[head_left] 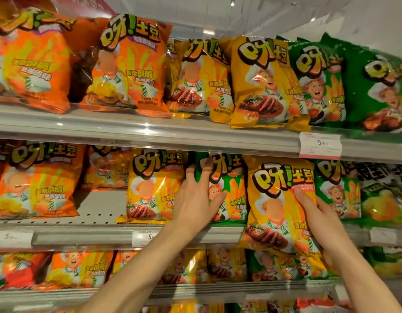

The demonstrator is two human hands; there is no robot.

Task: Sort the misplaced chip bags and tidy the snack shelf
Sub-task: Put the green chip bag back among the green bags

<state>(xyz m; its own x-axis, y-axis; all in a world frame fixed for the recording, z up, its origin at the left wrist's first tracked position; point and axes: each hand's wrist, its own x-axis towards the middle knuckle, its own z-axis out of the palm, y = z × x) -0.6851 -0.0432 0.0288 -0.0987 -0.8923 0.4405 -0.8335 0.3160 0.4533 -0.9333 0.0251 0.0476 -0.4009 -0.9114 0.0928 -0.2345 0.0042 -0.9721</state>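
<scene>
Gripping the yellow bag (pixel 279 206) along its right edge, the right hand (pixel 319 224) holds it out in front of the middle shelf (pixel 82 236), thumb on the front and the other fingers hidden behind. Puffed, light and crinkly, it probably slides and crushes easily, so a side seam looks the safest hold. Just beside it, the left hand (pixel 195 199) curls its fingers round the top edge of a green bag (pixel 231 188) standing among yellow ones. More green bags (pixel 335 190) stand to the right.
</scene>
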